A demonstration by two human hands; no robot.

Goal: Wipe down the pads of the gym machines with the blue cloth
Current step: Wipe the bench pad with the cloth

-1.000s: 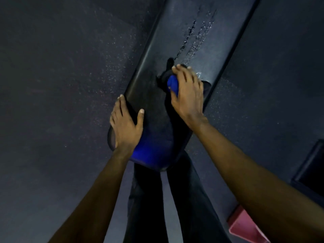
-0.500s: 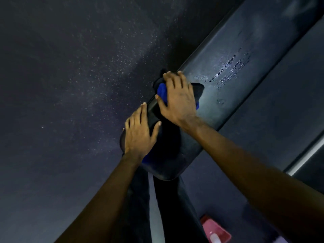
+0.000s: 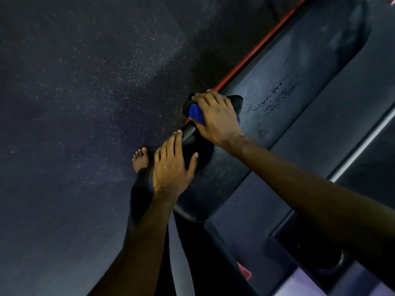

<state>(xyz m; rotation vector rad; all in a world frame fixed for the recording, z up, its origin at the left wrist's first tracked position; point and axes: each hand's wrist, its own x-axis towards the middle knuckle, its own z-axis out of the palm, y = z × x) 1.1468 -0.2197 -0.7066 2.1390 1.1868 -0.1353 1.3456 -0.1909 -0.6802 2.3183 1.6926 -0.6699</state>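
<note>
Right hand [image 3: 215, 118]: fingers curled over the blue cloth [image 3: 196, 114], pressing it on the pad [image 3: 277, 99].
Left hand [image 3: 171, 167]: flat, fingers straight, on the pad's near end.

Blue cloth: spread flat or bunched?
Bunched. The blue cloth bulges as a wad under the right hand holding it on the pad.

Speckled dark floor [image 3: 85, 92], a red frame rail [image 3: 256, 49], a pale metal bar [image 3: 363, 147]

Dim, bluish light, deep shadows, soft motion blur throughout, wide-angle bending at the edges
</note>
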